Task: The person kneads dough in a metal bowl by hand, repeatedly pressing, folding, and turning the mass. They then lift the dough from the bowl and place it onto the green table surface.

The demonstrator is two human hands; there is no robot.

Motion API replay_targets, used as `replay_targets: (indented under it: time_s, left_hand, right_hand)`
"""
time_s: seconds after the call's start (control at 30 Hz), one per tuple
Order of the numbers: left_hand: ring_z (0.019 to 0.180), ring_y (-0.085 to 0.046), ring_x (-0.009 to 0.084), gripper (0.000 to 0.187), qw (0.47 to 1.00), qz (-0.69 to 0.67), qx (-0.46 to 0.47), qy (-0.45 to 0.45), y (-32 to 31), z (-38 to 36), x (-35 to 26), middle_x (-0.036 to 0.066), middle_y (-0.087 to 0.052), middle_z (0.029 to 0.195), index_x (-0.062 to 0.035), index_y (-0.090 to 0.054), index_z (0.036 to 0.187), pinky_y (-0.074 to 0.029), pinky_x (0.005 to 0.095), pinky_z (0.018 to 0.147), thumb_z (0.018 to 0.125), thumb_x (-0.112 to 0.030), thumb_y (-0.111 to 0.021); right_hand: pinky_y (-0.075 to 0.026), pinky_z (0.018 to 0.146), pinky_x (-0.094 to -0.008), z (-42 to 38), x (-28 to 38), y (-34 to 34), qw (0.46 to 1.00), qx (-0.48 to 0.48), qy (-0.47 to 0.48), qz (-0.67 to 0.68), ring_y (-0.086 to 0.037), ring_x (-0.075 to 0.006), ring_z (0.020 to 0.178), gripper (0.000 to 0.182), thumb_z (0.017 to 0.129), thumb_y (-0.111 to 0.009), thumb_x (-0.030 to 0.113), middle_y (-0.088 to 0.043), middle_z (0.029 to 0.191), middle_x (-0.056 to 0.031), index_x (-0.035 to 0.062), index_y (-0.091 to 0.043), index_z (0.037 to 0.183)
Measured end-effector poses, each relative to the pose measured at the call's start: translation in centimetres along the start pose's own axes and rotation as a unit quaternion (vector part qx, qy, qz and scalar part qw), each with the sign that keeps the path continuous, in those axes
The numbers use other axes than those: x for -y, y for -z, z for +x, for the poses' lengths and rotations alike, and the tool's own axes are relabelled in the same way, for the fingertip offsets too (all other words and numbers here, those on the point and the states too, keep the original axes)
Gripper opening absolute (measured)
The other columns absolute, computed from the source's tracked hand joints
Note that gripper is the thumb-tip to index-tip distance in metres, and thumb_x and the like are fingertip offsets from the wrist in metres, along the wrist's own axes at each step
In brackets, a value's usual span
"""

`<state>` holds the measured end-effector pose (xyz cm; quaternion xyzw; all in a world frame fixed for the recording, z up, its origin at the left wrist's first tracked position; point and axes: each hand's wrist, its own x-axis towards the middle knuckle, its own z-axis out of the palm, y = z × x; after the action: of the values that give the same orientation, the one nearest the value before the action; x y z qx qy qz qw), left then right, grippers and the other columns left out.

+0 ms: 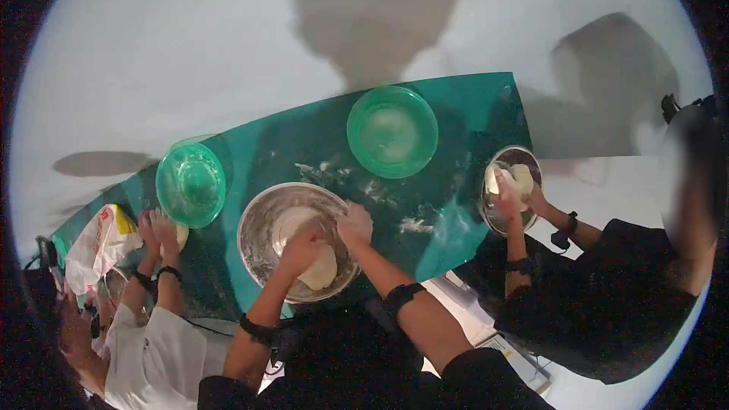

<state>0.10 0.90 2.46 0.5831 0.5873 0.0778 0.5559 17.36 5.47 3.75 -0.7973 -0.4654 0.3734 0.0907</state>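
Observation:
A large steel bowl (254,209) stands at the near edge of the green table, with a lump of pale dough (320,269) inside. My left hand (302,249) is closed in a fist on the dough. At the bowl's right rim, my right hand (355,225) has its fingers wrapped round the edge, with white flour on the skin.
Behind the bowl is a green basin (393,133); another green basin (190,182) stands left. One co-worker's hands (157,229) press dough near a white bag (99,247). At right, another co-worker's hands (516,201) hold dough over a steel bowl (493,216). Flour dusts the green table (288,137).

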Motion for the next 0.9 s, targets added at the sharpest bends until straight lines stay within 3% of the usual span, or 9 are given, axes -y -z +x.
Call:
replay_targets:
  time_s: [0.07,0.23,0.4,0.5,0.6,0.67,0.73,0.83,0.9]
  left_hand:
    - [0.119,-0.059,0.0373,0.036,0.99,-0.029,-0.039,0.129,2.3,-1.9,-2.3,0.018,-0.063,0.121,-0.0135,-0.066,0.12,-0.051,0.0468,0.098,0.086,-0.025,-0.068]
    - [0.117,-0.06,0.0357,0.045,0.975,0.17,-0.11,-0.09,1.2,-6.1,-3.9,0.011,-0.064,0.126,-0.0137,-0.066,0.126,-0.053,0.0482,0.097,0.083,-0.027,-0.072]
    - [0.119,-0.06,0.0347,0.049,0.948,0.258,-0.147,-0.114,-1.8,-7.0,-2.7,0.009,-0.064,0.129,-0.0147,-0.067,0.126,-0.054,0.0481,0.096,0.08,-0.028,-0.074]
    - [0.118,-0.061,0.0347,0.049,0.938,0.271,-0.187,-0.112,-2.3,-6.3,-0.9,0.009,-0.064,0.128,-0.0155,-0.067,0.125,-0.055,0.0473,0.095,0.079,-0.028,-0.074]
    - [0.116,-0.062,0.0356,0.048,0.932,0.277,-0.203,-0.117,-2.5,-6.1,-0.3,0.009,-0.065,0.126,-0.0169,-0.068,0.125,-0.055,0.0475,0.094,0.079,-0.028,-0.074]
    - [0.116,-0.062,0.0361,0.047,0.939,0.253,-0.208,-0.109,-2.2,-6.2,-1.0,0.009,-0.066,0.125,-0.017,-0.068,0.124,-0.055,0.048,0.094,0.079,-0.028,-0.073]
    - [0.115,-0.062,0.0364,0.046,0.946,0.242,-0.201,-0.075,-2.8,-5.7,-0.2,0.01,-0.067,0.123,-0.0161,-0.068,0.123,-0.054,0.0481,0.095,0.079,-0.027,-0.073]
    - [0.114,-0.063,0.0367,0.043,0.934,0.262,-0.221,-0.097,-3.0,-5.3,0.0,0.011,-0.068,0.12,-0.0149,-0.069,0.121,-0.054,0.0481,0.095,0.08,-0.026,-0.071]
    - [0.112,-0.064,0.0371,0.04,0.924,0.271,-0.24,-0.125,-2.4,-5.3,-0.1,0.012,-0.068,0.117,-0.0139,-0.07,0.119,-0.054,0.0482,0.094,0.081,-0.026,-0.071]
  right_hand:
    - [-0.055,0.09,-0.0517,-0.1,-0.2,-0.6,1.0,-0.005,-0.004,-0.014,-0.067,-0.0455,0.103,0.035,0.085,-0.07,0.029,-0.071,0.108,-0.0253,0.0067,-0.072,0.112]
    - [-0.052,0.095,-0.0495,0.3,-1.1,-1.5,0.999,0.014,-0.016,-0.026,-0.066,-0.0403,0.108,0.045,0.084,-0.066,0.024,-0.07,0.116,-0.0181,0.0105,-0.067,0.126]
    - [-0.052,0.097,-0.0451,1.3,-2.5,-2.3,1.0,0.019,0.008,-0.019,-0.068,-0.037,0.11,0.052,0.086,-0.073,0.038,-0.072,0.117,-0.0155,0.011,-0.067,0.129]
    - [-0.053,0.094,-0.0418,2.8,-3.9,-0.5,0.967,0.143,0.038,0.209,-0.07,-0.0309,0.106,0.054,0.088,-0.074,0.042,-0.073,0.115,-0.0122,0.0068,-0.067,0.127]
    - [-0.055,0.087,-0.036,1.0,-5.4,3.6,0.957,0.067,0.042,0.278,-0.07,-0.0228,0.102,0.047,0.09,-0.075,0.038,-0.073,0.115,-0.0098,0.0061,-0.068,0.124]
    - [-0.055,0.082,-0.0308,-1.3,-6.4,7.1,0.878,0.048,-0.064,0.472,-0.07,-0.018,0.1,0.037,0.095,-0.072,0.028,-0.073,0.115,-0.0089,0.0067,-0.067,0.124]
    - [-0.054,0.081,-0.0267,-2.8,-9.9,8.9,0.828,-0.026,-0.099,0.552,-0.07,-0.0154,0.098,0.038,0.096,-0.071,0.027,-0.072,0.112,-0.0075,0.0072,-0.063,0.127]
    - [-0.055,0.08,-0.0271,-4.4,-14.4,10.6,0.851,-0.066,-0.108,0.51,-0.07,-0.0171,0.099,0.042,0.098,-0.07,0.028,-0.072,0.112,-0.0079,0.0063,-0.058,0.131]
    - [-0.055,0.086,-0.0305,-4.7,-15.4,11.2,0.878,-0.024,-0.143,0.457,-0.071,-0.021,0.105,0.044,0.099,-0.067,0.031,-0.071,0.119,-0.0109,0.0064,-0.055,0.133]
